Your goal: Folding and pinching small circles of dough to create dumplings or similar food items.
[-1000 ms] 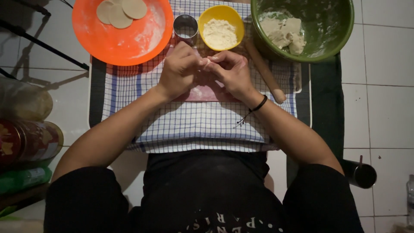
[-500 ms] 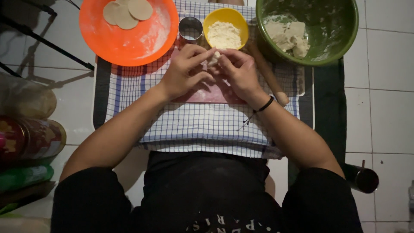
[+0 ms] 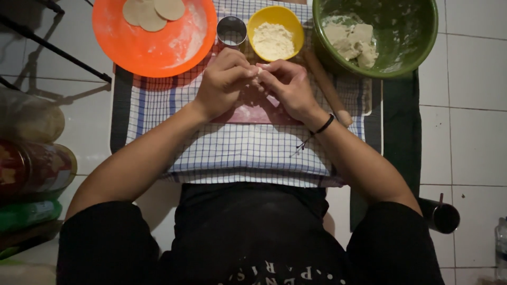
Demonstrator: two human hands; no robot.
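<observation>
**Pinching a small piece of dough over the checked cloth**

Both hands meet above a pink board [image 3: 248,111] that lies on a blue-and-white checked cloth [image 3: 237,153] spread on the tiled floor [image 3: 465,116]. The left hand [image 3: 224,82] and the right hand [image 3: 288,84] touch at the fingertips, and the fingers of both are pressed together around a small pale piece of dough [image 3: 259,70] — only a sliver of it shows between them, so its shape cannot be told.

Just beyond the hands stand a small metal ring cutter [image 3: 231,31] and a yellow bowl [image 3: 275,21] of pale filling or flour. To the left, an orange plate [image 3: 153,50], dusted white, carries two flat dough rounds [image 3: 153,10] at its far edge. To the right, a green bowl [image 3: 417,37] holds rough lumps of dough, and a wooden rolling pin [image 3: 327,87] lies slanted beside the right wrist.

By my reading the work is still early — two cut rounds wait on the plate, no finished folded pieces are in view, and plenty of raw dough remains in the green bowl.
</observation>
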